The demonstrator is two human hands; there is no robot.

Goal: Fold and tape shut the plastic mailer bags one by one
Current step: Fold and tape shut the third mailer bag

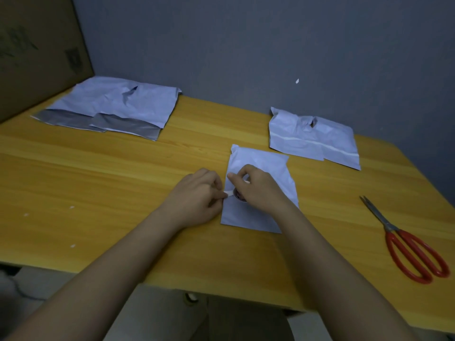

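Both your bare forearms reach in from the bottom of the frame and meet just right of centre, over a white mailer bag (261,193) lying flat on the yellow wooden table (123,183). Your left hand (197,193) sits at the bag's left edge, knuckles up, fingers curled in, thumb and fingertips pinching the free end of a pale strip of tape (228,192). Your right hand (258,188) rests on top of the bag, fingers curled around a small tape roll (239,195), which is mostly hidden under the palm; the index finger is bent and raised over it. The two hands are almost touching, with the short strip stretched between them.

In the upper left of the frame lies a stack of unfolded mailer bags (115,107) with grey flaps. In the upper right, two more white bags (312,139) overlap. Red-handled scissors (406,242) lie closed at the right edge.
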